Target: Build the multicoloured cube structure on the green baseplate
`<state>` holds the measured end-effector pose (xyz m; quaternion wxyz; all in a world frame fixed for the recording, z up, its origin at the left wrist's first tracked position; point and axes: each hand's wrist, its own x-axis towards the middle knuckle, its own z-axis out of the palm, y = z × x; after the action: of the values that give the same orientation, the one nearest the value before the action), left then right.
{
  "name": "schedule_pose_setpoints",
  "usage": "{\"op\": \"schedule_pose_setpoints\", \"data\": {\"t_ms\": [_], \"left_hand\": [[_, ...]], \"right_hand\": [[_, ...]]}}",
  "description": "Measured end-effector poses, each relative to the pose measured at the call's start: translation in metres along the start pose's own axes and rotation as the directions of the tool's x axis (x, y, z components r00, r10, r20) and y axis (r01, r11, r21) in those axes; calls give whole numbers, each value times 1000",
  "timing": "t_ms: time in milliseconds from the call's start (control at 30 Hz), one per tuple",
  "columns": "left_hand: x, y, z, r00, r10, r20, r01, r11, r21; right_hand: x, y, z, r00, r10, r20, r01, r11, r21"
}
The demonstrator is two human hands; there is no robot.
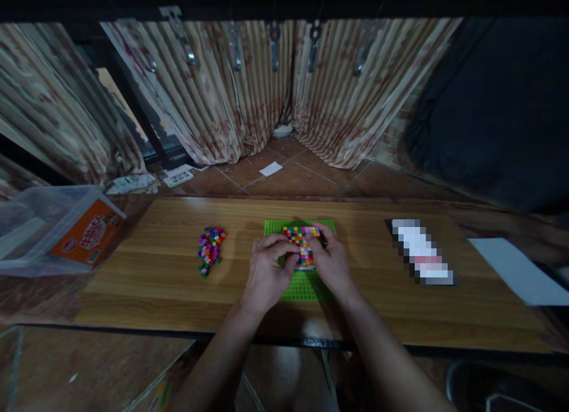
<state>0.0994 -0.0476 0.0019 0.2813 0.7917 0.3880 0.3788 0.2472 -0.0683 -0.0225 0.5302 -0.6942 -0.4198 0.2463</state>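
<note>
A green studded baseplate (300,288) lies on the wooden table in front of me. On its far half is a block of small multicoloured toy bricks (295,236), packed close together in rows. My left hand (269,271) is at the block's left side, thumb and forefinger pinched near its surface; whatever they hold is too small to make out. Around the right side wraps my right hand (332,262), its thumb on top and its fingers at the far right edge. Both hands partly cover the block. Left of the baseplate lies a loose pile of small coloured bricks (210,247).
A phone with a pixelated screen (422,252) lies right of the baseplate on the table (146,281). A clear plastic bin with an orange label (40,207) stands at the left. A white sheet (520,270) is at the far right. Striped curtains (249,92) hang beyond.
</note>
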Motion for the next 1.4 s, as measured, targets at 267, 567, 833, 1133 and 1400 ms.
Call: {"op": "schedule_pose_setpoints", "data": {"t_ms": [267,567,833,1133,1400], "left_hand": [[-1,2,4,999,-29,-41,27,999,-45],[-1,3,3,997,-57,-48,54,996,-67],[0,5,4,997,-66,-50,63,996,-64],[1,6,3,996,-75,-43,71,994,-81],[1,5,3,996,-76,-42,72,993,-89]], "right_hand": [[-3,-5,-2,998,29,50,-35,994,108],[-8,-13,-7,975,105,194,-162,939,304],[-10,-17,-7,966,112,232,-186,927,326],[-9,-18,-7,967,115,227,-179,942,284],[-9,-17,-5,970,104,221,-167,944,285]]}}
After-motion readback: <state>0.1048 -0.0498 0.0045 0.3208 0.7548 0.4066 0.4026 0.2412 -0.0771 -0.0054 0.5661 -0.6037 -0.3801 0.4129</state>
